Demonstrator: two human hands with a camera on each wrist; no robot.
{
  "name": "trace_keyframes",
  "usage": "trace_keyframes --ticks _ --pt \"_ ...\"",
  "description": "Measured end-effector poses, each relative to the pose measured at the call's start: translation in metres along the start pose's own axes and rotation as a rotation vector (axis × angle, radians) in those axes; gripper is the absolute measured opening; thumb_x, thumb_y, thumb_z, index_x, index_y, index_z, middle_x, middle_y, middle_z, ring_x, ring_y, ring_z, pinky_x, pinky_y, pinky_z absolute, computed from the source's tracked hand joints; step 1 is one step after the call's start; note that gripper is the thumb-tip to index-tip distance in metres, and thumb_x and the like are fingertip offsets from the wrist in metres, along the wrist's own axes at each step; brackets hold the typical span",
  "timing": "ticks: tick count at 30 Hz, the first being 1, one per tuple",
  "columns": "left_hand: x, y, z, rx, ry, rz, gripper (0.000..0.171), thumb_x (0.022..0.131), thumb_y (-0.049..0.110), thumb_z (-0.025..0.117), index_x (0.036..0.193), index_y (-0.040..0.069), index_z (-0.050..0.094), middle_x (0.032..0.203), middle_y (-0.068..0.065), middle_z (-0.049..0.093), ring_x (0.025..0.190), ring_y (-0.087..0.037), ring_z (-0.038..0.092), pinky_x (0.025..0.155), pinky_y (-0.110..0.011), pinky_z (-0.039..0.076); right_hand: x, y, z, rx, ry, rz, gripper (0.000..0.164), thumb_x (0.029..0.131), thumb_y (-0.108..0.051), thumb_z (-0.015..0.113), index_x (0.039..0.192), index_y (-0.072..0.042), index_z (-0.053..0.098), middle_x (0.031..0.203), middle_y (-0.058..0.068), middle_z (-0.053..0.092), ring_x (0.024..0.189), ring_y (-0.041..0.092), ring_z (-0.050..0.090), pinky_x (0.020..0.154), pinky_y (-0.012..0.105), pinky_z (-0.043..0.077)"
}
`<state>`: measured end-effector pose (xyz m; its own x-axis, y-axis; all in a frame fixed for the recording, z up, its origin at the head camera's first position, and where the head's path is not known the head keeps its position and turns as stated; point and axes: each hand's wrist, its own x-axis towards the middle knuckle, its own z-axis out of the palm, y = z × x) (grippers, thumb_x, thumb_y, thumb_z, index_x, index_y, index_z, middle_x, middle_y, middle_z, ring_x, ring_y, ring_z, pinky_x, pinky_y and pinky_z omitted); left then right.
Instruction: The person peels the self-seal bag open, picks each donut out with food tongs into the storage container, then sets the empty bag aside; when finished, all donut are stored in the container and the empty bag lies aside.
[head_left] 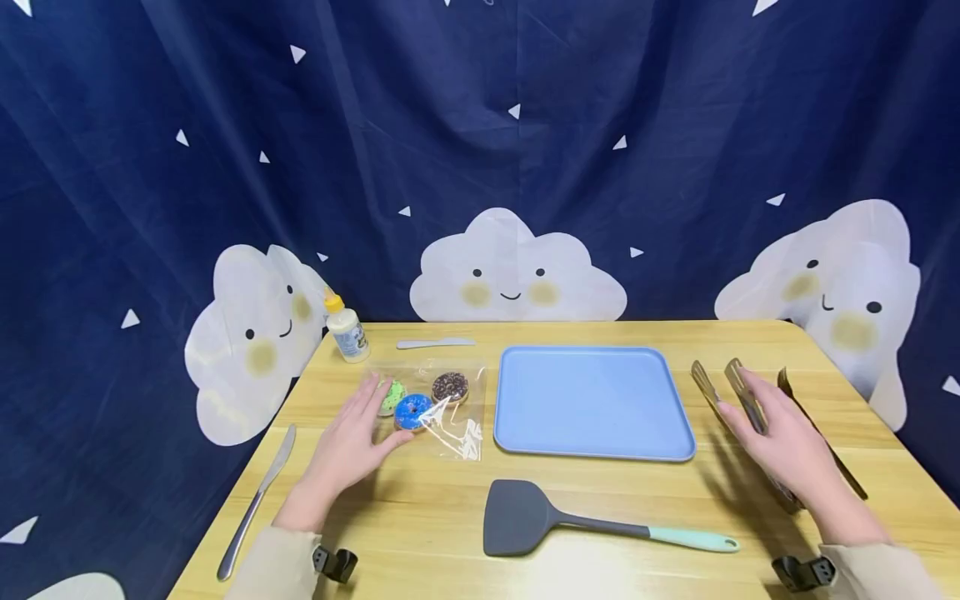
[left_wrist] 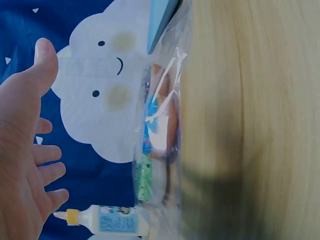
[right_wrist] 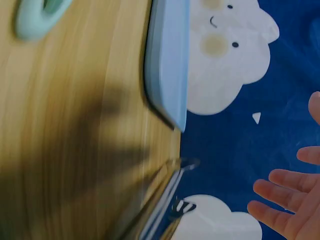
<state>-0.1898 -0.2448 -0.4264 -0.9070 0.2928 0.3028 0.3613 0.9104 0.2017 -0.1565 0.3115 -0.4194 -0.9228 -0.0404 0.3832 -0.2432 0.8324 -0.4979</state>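
Note:
My left hand is held above the table by a clear plastic bag, fingers spread and holding nothing. Inside the bag lie three toy donuts: a green one, a blue one and a dark brown one. In the left wrist view a gap shows between that hand and the bag. My right hand hovers, fingers extended, over metal tongs with slotted ends, partly hidden beneath it. A dark fork lies just right of the tongs.
Between the hands lies a blue tray. In front of it is a grey spatula with a mint handle. A table knife lies at the left edge. At the back are a glue bottle and a small pale knife.

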Motion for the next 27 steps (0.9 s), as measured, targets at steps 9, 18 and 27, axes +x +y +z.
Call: trace_keyframes --ticks 9,18,27 --pt "-0.002 -0.009 0.006 -0.081 -0.039 -0.067 0.094 0.080 0.068 0.051 0.147 0.007 0.026 0.153 -0.013 0.017 0.136 -0.036 0.022 0.101 -0.058 0.028 0.014 -0.029 0.026 0.129 0.016 -0.062 0.052 0.091 -0.022 0.060 0.134 0.003 0.044 0.123 0.028 0.053 0.095 0.043 0.059 0.076 0.054 0.046" --pt "-0.009 -0.020 0.020 -0.095 -0.077 -0.102 0.090 0.082 0.058 0.059 0.144 0.000 0.029 0.149 -0.022 0.024 0.133 -0.040 0.026 0.101 -0.059 0.028 0.026 -0.064 0.057 0.222 -0.057 -0.109 0.048 0.093 -0.023 0.058 0.133 0.000 0.048 0.116 0.022 0.060 0.091 0.035 0.062 0.072 0.049 0.050" --pt "-0.020 -0.027 0.037 -0.076 -0.085 -0.110 0.081 0.084 0.051 0.062 0.139 -0.004 0.038 0.145 -0.024 0.030 0.131 -0.041 0.030 0.103 -0.055 0.028 0.036 -0.103 0.090 0.318 -0.160 -0.142 0.047 0.093 -0.029 0.058 0.132 -0.005 0.050 0.117 0.014 0.061 0.094 0.026 0.062 0.075 0.046 0.050"
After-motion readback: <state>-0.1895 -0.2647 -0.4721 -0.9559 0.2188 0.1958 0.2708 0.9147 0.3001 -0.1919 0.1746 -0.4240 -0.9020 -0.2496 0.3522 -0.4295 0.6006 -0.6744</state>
